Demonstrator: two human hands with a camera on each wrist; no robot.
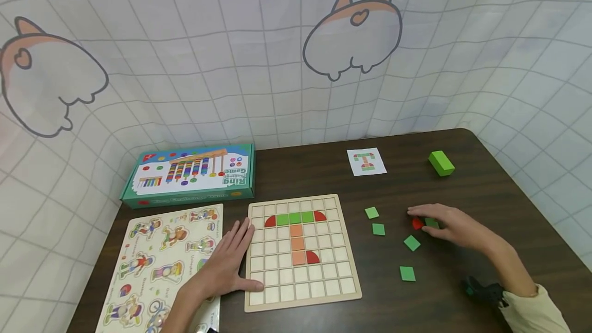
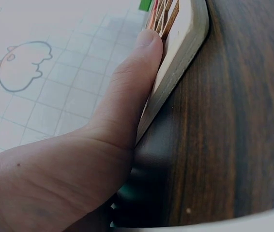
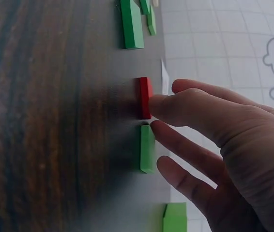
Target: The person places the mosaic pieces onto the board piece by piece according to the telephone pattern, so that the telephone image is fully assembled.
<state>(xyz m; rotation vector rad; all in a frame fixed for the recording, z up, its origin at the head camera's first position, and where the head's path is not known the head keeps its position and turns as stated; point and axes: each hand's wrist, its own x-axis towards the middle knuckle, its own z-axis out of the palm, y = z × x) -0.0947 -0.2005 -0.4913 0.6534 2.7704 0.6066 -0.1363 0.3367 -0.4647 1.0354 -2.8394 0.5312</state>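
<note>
My left hand (image 1: pixel 223 265) rests on the left edge of a wooden grid board (image 1: pixel 302 306), thumb on its frame and fingers spread. On the board, a row of green squares (image 1: pixel 295 218) lies between two red quarter-round pieces, one being (image 1: pixel 320 215). Below run orange squares (image 1: pixel 297 243), with another red quarter-round beside the lowest. To the right of the board, my right hand (image 1: pixel 455 227) reaches over a loose red piece (image 1: pixel 418 223), a fingertip at its top in the right wrist view. A green square (image 3: pixel 147 149) lies beside it, partly under the hand.
Several loose green squares (image 1: pixel 407 274) lie between board and right hand. A printed pattern card (image 1: pixel 379 168) and a green block (image 1: pixel 441 163) sit farther back. On the left are a game box (image 1: pixel 189 194) and a picture puzzle board (image 1: pixel 185 263). A white curtain (image 1: pixel 268 91) hangs behind.
</note>
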